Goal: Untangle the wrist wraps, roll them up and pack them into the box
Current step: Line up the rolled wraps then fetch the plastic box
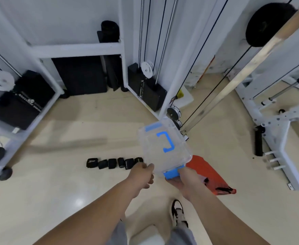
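view from a head-worn camera, looking down at a gym floor. at far left stand black weight stacks point(21, 101). on the pale floor point(56, 183), left of centre, the wrist wraps point(114, 163) lie in a tidy row: six black rolls side by side, already rolled up, the rightmost partly hidden behind the box. they look soft, light and a little springy. each is probably best pinched around its whole roll so the coil does not loosen, and a drop would likely do no harm. next comes the left hand point(143, 174), gripping the near left corner of the box point(164, 149) with fingers curled round the edge. the box is a clear plastic case with a blue handle point(166, 141) on its lid, held tilted in the air above the floor and apart from the wraps. it looks empty, stiff, light and smooth, so probably slippery. the rim and corners seem to give the surest hold. the right hand point(184, 179) holds the near end, curled under and beside the blue latch point(173, 172), which is probably where the lid opens. the lid appears closed, and no wrap seems to be packed yet. just right of the hands, a red bag point(214, 179) lies on the floor.
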The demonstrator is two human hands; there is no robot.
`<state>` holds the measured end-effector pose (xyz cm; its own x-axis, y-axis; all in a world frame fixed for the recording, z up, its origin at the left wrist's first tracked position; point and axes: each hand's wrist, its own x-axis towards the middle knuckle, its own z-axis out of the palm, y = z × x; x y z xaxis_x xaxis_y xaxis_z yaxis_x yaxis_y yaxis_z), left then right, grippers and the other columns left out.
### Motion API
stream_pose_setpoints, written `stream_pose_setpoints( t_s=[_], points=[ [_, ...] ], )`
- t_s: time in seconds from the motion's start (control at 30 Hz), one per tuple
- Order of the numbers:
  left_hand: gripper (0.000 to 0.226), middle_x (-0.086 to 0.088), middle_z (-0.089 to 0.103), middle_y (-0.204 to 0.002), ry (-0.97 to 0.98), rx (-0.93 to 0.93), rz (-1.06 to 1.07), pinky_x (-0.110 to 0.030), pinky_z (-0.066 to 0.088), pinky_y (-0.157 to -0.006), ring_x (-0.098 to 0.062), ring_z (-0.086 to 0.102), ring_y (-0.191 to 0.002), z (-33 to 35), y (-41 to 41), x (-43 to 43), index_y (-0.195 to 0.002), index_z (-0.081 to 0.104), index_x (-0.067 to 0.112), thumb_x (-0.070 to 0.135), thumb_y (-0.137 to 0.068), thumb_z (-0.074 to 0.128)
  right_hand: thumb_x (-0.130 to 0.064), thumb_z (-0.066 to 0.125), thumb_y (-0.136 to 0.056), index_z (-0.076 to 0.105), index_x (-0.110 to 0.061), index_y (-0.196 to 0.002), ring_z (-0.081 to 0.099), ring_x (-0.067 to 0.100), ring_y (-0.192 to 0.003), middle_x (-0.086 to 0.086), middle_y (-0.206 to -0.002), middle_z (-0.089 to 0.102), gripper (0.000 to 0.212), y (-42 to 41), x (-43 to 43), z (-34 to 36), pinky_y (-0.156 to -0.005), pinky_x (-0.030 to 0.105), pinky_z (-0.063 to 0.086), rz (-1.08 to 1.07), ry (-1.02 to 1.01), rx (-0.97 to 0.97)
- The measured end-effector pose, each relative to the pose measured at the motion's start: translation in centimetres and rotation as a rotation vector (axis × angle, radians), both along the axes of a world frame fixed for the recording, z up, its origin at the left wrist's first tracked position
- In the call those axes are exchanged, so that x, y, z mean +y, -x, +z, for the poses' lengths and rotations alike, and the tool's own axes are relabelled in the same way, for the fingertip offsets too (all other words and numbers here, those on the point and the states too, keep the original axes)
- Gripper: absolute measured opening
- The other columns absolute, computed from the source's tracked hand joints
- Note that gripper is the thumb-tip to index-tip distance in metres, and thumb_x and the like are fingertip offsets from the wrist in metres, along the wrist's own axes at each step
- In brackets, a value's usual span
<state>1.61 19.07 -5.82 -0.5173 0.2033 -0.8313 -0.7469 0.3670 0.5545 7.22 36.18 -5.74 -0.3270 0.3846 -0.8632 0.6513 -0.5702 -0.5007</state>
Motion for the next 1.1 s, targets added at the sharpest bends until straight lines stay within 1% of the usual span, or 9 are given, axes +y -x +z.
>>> stream_pose_setpoints(
  t_s=[0.17, 0.3, 0.4, 0.53, 0.63, 0.7, 0.87, 1.0, 1.1],
  points=[
    [0.033, -0.013, 0.069, -0.091, 0.020, -0.016, 0.237, -0.038, 0.061, -0.073, -0.025, 0.067, -0.075, -1.9, 2.9, 3.1, -0.111, 0.063, 0.002, 0.034, -0.107, 0.057, 0.000, 0.046, -0.108, 0.062, -0.007, -0.133, 0.072, 0.037, -0.102, 0.021, -0.127, 0.069, 0.030, 4.0, 4.2, -2.2, -0.072, 0.046, 0.062, 0.230, 0.124, -0.030],
    [0.025, -0.014, 0.061, -0.085, 0.071, 0.025, 0.351, -0.039, 0.059, -0.075, -0.025, 0.058, -0.075, -6.1, 5.3, 5.4, -0.090, 0.065, 0.001, 0.024, -0.101, 0.066, -0.019, 0.063, -0.106, 0.064, -0.012, -0.135, 0.071, 0.030, -0.107, 0.013, -0.132, 0.069, 0.030, 7.3, 9.0, -5.5, -0.078, 0.043, 0.062, 0.562, 0.133, -0.076],
    [0.025, -0.015, 0.060, -0.085, 0.131, 0.035, 0.366, -0.039, 0.058, -0.074, -0.028, 0.059, -0.071, -10.8, 6.4, 6.0, -0.086, 0.063, -0.004, 0.017, -0.098, 0.065, -0.009, 0.065, -0.102, 0.053, -0.012, -0.137, 0.066, 0.032, -0.109, 0.013, -0.125, 0.065, 0.036, 9.0, 11.9, -9.8, -0.078, 0.044, 0.058, 0.576, 0.077, -0.116],
    [0.033, -0.021, 0.069, -0.094, 0.225, 0.011, 0.307, -0.044, 0.063, -0.081, -0.033, 0.072, -0.080, -20.5, 7.6, 5.7, -0.099, 0.066, -0.008, 0.024, -0.094, 0.061, -0.018, 0.069, -0.095, 0.058, -0.019, -0.141, 0.064, 0.031, -0.104, 0.011, -0.117, 0.065, 0.048, 11.3, 13.9, -19.3, -0.079, 0.044, 0.051, 0.391, -0.077, -0.101],
    [0.026, -0.014, 0.061, -0.084, 0.247, 0.029, 0.199, -0.039, 0.056, -0.073, -0.030, 0.067, -0.080, -29.4, 8.1, 5.6, -0.083, 0.056, 0.003, 0.022, -0.101, 0.055, -0.035, 0.069, -0.098, 0.063, -0.012, -0.135, 0.064, 0.032, -0.107, 0.015, -0.124, 0.065, 0.044, 13.7, 12.9, -28.7, -0.079, 0.045, 0.053, 0.474, -0.138, -0.186],
    [0.026, -0.012, 0.057, -0.079, 0.260, 0.063, 0.106, -0.034, 0.048, -0.064, -0.027, 0.063, -0.075, -35.5, 7.9, 5.9, -0.081, 0.053, 0.007, 0.020, -0.103, 0.052, -0.038, 0.061, -0.103, 0.067, -0.003, -0.117, 0.062, 0.031, -0.095, 0.019, -0.109, 0.065, 0.038, 14.4, 11.9, -35.0, -0.082, 0.048, 0.056, 0.584, -0.244, -0.191],
    [0.030, -0.008, 0.047, -0.071, 0.283, 0.163, -0.043, -0.027, 0.034, -0.052, -0.021, 0.044, -0.062, -52.2, 7.3, 7.7, -0.073, 0.044, 0.010, 0.015, -0.102, 0.050, -0.030, 0.052, -0.106, 0.059, 0.003, -0.111, 0.056, 0.033, -0.091, 0.016, -0.104, 0.061, 0.034, 13.8, 11.5, -52.3, -0.080, 0.034, 0.040, 0.650, -0.490, -0.244],
    [0.022, -0.006, 0.054, -0.082, 0.237, 0.145, -0.034, -0.032, 0.046, -0.063, -0.041, 0.073, -0.087, -62.5, 6.1, 9.4, -0.089, 0.053, 0.001, 0.020, -0.099, 0.054, -0.024, 0.047, -0.107, 0.061, 0.000, -0.120, 0.056, 0.032, -0.096, 0.017, -0.111, 0.062, 0.030, 12.8, 12.5, -62.1, -0.084, 0.036, 0.045, 0.586, -0.527, -0.278],
    [0.009, 0.000, 0.064, -0.094, 0.223, 0.197, 0.024, -0.033, 0.057, -0.074, -0.032, 0.073, -0.090, -66.4, 5.3, 10.0, -0.104, 0.061, 0.010, 0.014, -0.099, 0.056, -0.024, 0.048, -0.106, 0.063, -0.001, -0.125, 0.060, 0.032, -0.096, 0.015, -0.112, 0.065, 0.033, 11.6, 12.7, -66.8, -0.087, 0.040, 0.053, 0.541, -0.502, -0.238]
  ],
)
